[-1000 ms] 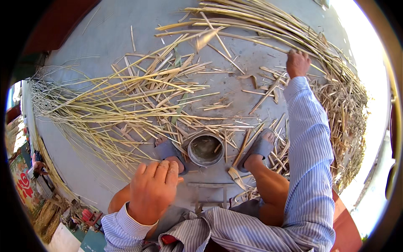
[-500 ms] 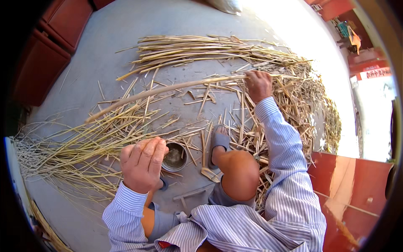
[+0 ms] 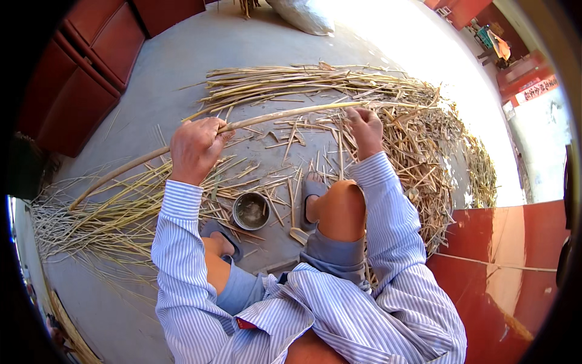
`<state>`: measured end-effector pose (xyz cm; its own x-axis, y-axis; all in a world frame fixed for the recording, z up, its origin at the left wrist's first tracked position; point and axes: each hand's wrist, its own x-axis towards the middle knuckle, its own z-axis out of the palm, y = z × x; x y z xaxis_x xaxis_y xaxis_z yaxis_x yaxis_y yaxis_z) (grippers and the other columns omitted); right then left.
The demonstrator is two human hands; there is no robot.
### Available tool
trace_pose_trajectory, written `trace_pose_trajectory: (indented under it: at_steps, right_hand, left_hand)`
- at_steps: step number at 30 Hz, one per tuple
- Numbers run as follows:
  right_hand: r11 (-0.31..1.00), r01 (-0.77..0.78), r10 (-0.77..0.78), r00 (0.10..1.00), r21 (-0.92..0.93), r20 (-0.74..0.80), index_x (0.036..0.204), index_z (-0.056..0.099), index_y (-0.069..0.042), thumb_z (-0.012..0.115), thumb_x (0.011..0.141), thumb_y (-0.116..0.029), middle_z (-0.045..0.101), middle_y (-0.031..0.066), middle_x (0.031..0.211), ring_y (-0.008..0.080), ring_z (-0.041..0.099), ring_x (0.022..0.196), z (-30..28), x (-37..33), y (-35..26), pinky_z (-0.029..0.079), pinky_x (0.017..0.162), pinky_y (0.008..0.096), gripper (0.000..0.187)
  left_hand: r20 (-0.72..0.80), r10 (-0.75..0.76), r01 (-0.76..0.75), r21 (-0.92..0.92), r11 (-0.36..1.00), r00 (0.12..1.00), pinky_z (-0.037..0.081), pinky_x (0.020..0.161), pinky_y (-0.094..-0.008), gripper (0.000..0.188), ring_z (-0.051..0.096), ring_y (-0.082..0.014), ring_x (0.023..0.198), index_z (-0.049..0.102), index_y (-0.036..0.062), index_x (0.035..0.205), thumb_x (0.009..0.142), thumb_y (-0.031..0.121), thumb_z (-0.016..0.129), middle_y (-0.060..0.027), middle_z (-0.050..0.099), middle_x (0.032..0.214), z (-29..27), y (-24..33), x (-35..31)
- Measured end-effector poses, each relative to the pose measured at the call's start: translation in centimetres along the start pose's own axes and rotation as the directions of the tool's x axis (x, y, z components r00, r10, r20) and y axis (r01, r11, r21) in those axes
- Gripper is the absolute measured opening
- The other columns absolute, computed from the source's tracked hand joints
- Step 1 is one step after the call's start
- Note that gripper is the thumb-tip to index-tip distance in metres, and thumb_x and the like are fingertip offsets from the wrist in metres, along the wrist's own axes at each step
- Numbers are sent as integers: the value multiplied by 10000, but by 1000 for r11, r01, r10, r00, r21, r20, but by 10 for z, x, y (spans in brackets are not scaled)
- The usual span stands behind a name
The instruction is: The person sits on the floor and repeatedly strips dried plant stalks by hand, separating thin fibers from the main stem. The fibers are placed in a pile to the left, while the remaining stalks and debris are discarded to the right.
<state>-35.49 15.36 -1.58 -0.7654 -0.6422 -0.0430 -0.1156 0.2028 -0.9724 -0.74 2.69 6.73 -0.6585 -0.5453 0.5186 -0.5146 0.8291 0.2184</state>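
Observation:
My left hand (image 3: 195, 150) is closed around a long, slightly curved pale-brown stalk (image 3: 285, 113). The stalk runs from low on the left, over the yellowish stems, up to the right. Just under its yellower right end, my right hand (image 3: 366, 133) has its fingers curled together in a pinch. Whatever the right fingertips hold is too small to make out. A round metal pot (image 3: 251, 211) with murky contents and a thin stick in it stands on the floor between my feet.
Thin branching stems (image 3: 115, 212) spread at left. A bundle of straight stalks (image 3: 267, 85) lies ahead, with dry husks (image 3: 418, 151) heaped at right. Red padded seats (image 3: 85, 79) stand far left, a pale sack (image 3: 303, 15) at the back, a red glossy panel (image 3: 515, 255) at right.
My left hand has moved up and forward from beside the pot and now grips the stalk. The stalk's left end reaches farther left. My right hand has shifted from gripping the stalk to just below it.

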Motion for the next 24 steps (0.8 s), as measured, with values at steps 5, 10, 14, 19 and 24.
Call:
trace_pose_trajectory:
  at_steps: [5, 10, 14, 19, 24]
  right_hand:
    - [499, -549, 250, 832, 671, 495, 1133, 573, 29, 622, 956, -345, 641, 81, 930, 156, 626, 828, -4, 35, 5, 545, 675, 261, 416]
    - [564, -509, 249, 855, 650, 454, 1016, 646, -12, 612, 974, -261, 654, 42, 823, 106, 628, 719, 24, 50, 21, 544, 611, 225, 254]
    - [612, -496, 204, 852, 617, 482, 1046, 645, -31, 609, 976, -228, 670, 42, 865, 111, 644, 746, 65, 24, 11, 554, 634, 239, 213]
    - [603, -460, 93, 852, 652, 515, 1072, 600, -55, 583, 977, -140, 692, 90, 1010, 164, 652, 862, 66, 16, -4, 566, 752, 288, 128]
    - [570, -376, -129, 837, 731, 531, 1083, 591, -65, 579, 962, -62, 693, 115, 1061, 189, 661, 927, 61, 18, -7, 568, 829, 316, 122]
  left_hand:
    - [-24, 18, -18, -10, 1000, 1000, 424, 563, -375, 186, 606, -261, 635, 687, 99, 798, 780, 272, 753, -56, 651, 698, -15, -4, -2]
    - [87, -2, -1, 34, 999, 996, 416, 646, -395, 201, 615, -253, 705, 689, 105, 844, 781, 285, 750, -45, 641, 723, -10, -14, -4]
    - [-73, 153, -142, 137, 980, 986, 406, 642, -378, 169, 620, -251, 686, 708, 91, 874, 837, 256, 719, -82, 662, 729, 16, -3, 0]
    - [222, -230, 264, -140, 954, 948, 434, 593, -383, 206, 619, -255, 634, 728, 79, 885, 852, 282, 713, -92, 661, 695, 10, -11, 0]
    - [213, -345, 398, -302, 866, 914, 471, 559, -329, 207, 645, -207, 621, 741, 58, 907, 830, 249, 747, -96, 693, 717, 16, -15, 0]
